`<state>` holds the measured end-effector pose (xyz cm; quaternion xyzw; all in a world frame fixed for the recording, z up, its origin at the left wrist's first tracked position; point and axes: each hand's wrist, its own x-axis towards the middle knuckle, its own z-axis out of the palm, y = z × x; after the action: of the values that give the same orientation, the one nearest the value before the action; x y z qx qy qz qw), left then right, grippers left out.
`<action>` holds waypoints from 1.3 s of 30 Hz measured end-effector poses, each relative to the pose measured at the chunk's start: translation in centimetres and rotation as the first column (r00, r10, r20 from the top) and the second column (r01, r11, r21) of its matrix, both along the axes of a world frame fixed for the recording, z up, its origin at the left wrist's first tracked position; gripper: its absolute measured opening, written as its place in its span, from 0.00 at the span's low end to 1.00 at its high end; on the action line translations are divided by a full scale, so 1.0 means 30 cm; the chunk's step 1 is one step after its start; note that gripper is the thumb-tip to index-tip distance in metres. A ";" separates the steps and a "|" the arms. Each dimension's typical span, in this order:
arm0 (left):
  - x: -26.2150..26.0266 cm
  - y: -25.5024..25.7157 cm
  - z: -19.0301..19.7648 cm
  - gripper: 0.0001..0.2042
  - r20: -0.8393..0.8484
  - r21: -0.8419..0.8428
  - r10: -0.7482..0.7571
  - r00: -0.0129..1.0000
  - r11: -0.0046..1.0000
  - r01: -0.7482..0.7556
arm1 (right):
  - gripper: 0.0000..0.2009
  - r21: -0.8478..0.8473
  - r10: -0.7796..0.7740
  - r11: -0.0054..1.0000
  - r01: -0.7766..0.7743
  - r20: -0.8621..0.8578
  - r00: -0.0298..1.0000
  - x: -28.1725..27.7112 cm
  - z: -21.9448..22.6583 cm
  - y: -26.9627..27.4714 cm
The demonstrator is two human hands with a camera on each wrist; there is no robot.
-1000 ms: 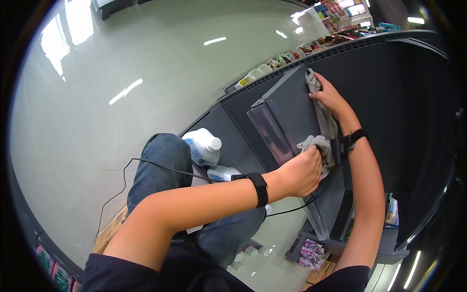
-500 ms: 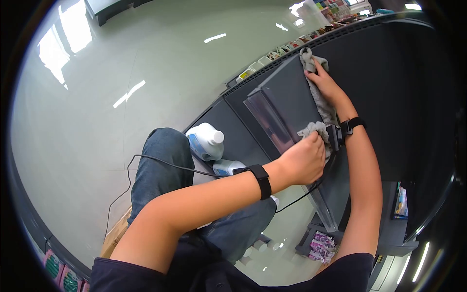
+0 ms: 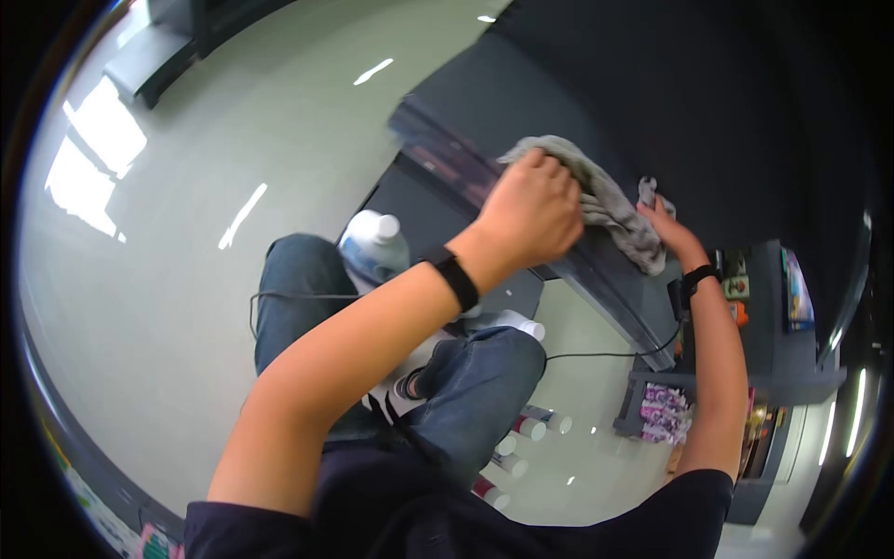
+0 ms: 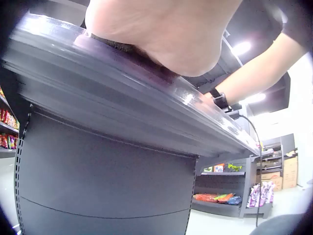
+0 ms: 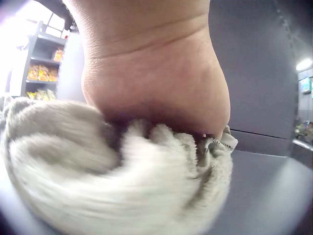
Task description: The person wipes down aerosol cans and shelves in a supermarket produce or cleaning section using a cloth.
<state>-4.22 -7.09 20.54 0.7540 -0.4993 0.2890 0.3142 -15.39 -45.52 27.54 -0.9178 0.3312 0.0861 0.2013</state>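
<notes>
A grey towel-like cloth point(image 3: 607, 200) lies stretched across a dark grey shelf board point(image 3: 521, 98) between my two hands. My left hand point(image 3: 535, 207) grips the cloth with curled fingers near the board's front edge, above the clear plastic strip point(image 3: 447, 163). Farther right, my right hand point(image 3: 672, 233) holds a bunched end of the same cloth close to the back panel. In the right wrist view the cloth point(image 5: 122, 181) bulges below the hand's heel point(image 5: 156, 93), hiding the fingers. The left wrist view shows the heel of the left hand point(image 4: 161, 34) over the strip point(image 4: 112, 73).
White bottles point(image 3: 374, 244) stand beside my knee point(image 3: 307, 270). A black cable point(image 3: 596, 355) runs below the shelf's edge to the right wrist. Several cans or jars point(image 3: 531, 429) are on the floor, and purple packs point(image 3: 666, 415) sit on a low shelf at the right.
The right hand has swung from the shelf's far end toward its near right end, taking its cloth end along. The left hand has moved farther up and left in view. The head view has shifted.
</notes>
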 end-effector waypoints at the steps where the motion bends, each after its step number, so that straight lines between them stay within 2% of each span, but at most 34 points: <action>1: 0.005 -0.001 -0.004 0.14 -0.001 -0.012 0.012 1.000 1.000 -0.012 | 0.42 0.068 -0.005 0.998 0.002 0.044 0.999 -0.103 -0.011 -0.063; 3: -0.001 -0.010 0.012 0.13 -0.013 0.011 -0.042 0.999 0.999 0.042 | 0.42 -0.061 -0.189 0.981 0.184 -0.084 0.978 -0.270 0.005 -0.089; 4: 0.001 -0.007 0.013 0.13 -0.024 0.020 -0.040 0.999 0.999 0.040 | 0.42 -0.059 -0.206 0.977 0.203 -0.064 0.976 -0.311 0.006 -0.090; 7: -0.005 0.003 0.032 0.13 -0.043 0.061 -0.071 0.997 0.995 0.074 | 0.42 -0.058 -0.225 0.974 0.220 -0.120 0.967 -0.420 0.038 -0.031; 9: 0.001 -0.006 0.024 0.14 0.051 -0.048 -0.030 0.998 0.998 0.032 | 0.43 -0.074 -0.217 0.976 0.204 -0.302 0.928 -0.428 0.114 0.133; 10: 0.002 -0.002 0.033 0.14 0.040 -0.046 -0.053 0.998 0.997 0.054 | 0.40 -0.170 -0.164 0.979 0.116 -0.302 0.939 -0.469 0.098 0.113; 11: -0.007 -0.009 0.038 0.14 0.051 -0.044 -0.078 0.996 0.996 0.080 | 0.40 -0.168 -0.188 0.975 0.143 -0.292 0.938 -0.500 0.121 0.143; 13: -0.006 -0.007 0.036 0.13 0.051 -0.054 -0.047 0.998 0.997 0.049 | 0.37 -0.127 -0.141 0.987 0.096 -0.417 0.898 -0.483 0.194 0.294; 14: -0.005 -0.010 0.036 0.13 0.054 -0.066 -0.053 0.997 0.996 0.056 | 0.35 -0.155 -0.098 0.987 0.042 -0.369 0.924 -0.503 0.207 0.344; 15: -0.003 -0.010 0.036 0.13 0.067 -0.062 -0.069 0.995 0.995 0.073 | 0.35 -0.152 -0.111 0.987 0.059 -0.358 0.927 -0.512 0.207 0.375; 17: 0.002 -0.011 0.039 0.13 0.054 -0.053 -0.060 0.997 0.997 0.063 | 0.36 -0.268 -0.211 0.958 0.097 -0.439 0.873 -0.525 0.205 0.406; 20: -0.002 0.006 0.055 0.12 0.037 -0.020 -0.093 0.995 0.995 0.094 | 0.37 -0.176 -0.203 0.974 0.140 -0.427 0.881 -0.527 0.220 0.364; 21: 0.002 0.014 0.065 0.12 0.009 0.011 -0.117 0.993 0.993 0.117 | 0.36 -0.154 -0.186 0.979 0.130 -0.436 0.881 -0.532 0.208 0.298; 22: 0.011 0.021 0.064 0.12 0.014 0.018 -0.121 0.993 0.993 0.121 | 0.35 -0.118 -0.203 0.978 0.171 -0.371 0.906 -0.552 0.176 0.222; 23: 0.021 0.031 0.061 0.12 0.032 0.000 -0.270 0.962 0.963 0.270 | 0.35 -0.079 -0.223 0.975 0.209 -0.306 0.926 -0.570 0.153 0.151; 24: 0.034 0.039 0.064 0.12 0.055 -0.016 -0.407 0.912 0.912 0.409 | 0.35 0.028 -0.243 0.961 0.276 -0.392 0.887 -0.510 0.196 0.157; 25: 0.034 0.044 0.068 0.12 0.060 -0.010 -0.402 0.913 0.915 0.404 | 0.39 -0.032 -0.437 0.890 0.454 -0.338 0.833 -0.479 0.231 0.185; 27: 0.017 0.043 0.089 0.12 0.047 0.009 -0.467 0.883 0.884 0.467 | 0.40 -0.014 -0.536 0.832 0.554 -0.277 0.797 -0.439 0.195 0.051; 29: 0.016 0.022 0.085 0.14 0.084 0.038 -0.456 0.886 0.890 0.454 | 0.43 0.023 -0.498 0.856 0.517 -0.237 0.834 -0.383 0.141 -0.047; 31: 0.002 0.023 0.076 0.15 0.129 0.067 -0.428 0.895 0.904 0.423 | 0.43 -0.187 -0.382 0.910 0.370 -0.031 0.924 -0.285 0.115 -0.047; 32: -0.003 0.027 0.090 0.16 0.107 0.095 -0.413 0.905 0.910 0.404 | 0.40 -0.208 -0.459 0.865 0.456 0.039 0.888 -0.234 0.122 0.028; 33: 0.005 0.033 0.093 0.16 0.127 0.114 -0.369 0.921 0.928 0.356 | 0.40 0.003 -0.330 0.944 0.330 0.027 0.944 -0.193 0.079 -0.057; 34: 0.022 0.041 0.093 0.16 0.090 0.128 -0.343 0.935 0.935 0.331 | 0.41 0.050 -0.335 0.940 0.338 -0.066 0.940 -0.185 0.066 -0.149; 35: 0.037 0.050 0.093 0.17 0.050 0.145 -0.331 0.942 0.936 0.321 | 0.41 0.096 -0.345 0.927 0.363 -0.163 0.924 -0.168 0.144 -0.038; 36: 0.057 0.068 0.092 0.17 0.047 0.165 -0.332 0.942 0.933 0.321 | 0.46 0.174 -0.309 0.922 0.347 -0.212 0.927 -0.149 0.136 -0.044; 37: 0.086 0.090 0.091 0.18 0.047 0.160 -0.286 0.957 0.948 0.275 | 0.44 -0.158 -0.348 0.930 0.331 -0.088 0.934 -0.146 0.069 -0.021; 39: 0.132 0.143 0.109 0.19 0.000 0.178 -0.192 0.981 0.966 0.189 | 0.50 -0.070 -0.187 0.981 0.181 -0.089 0.978 -0.110 0.007 -0.094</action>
<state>-0.26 -2.81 23.82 0.7248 -0.5959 0.2184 0.2682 -18.70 -48.33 27.76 -0.8840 0.4262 0.1002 0.1640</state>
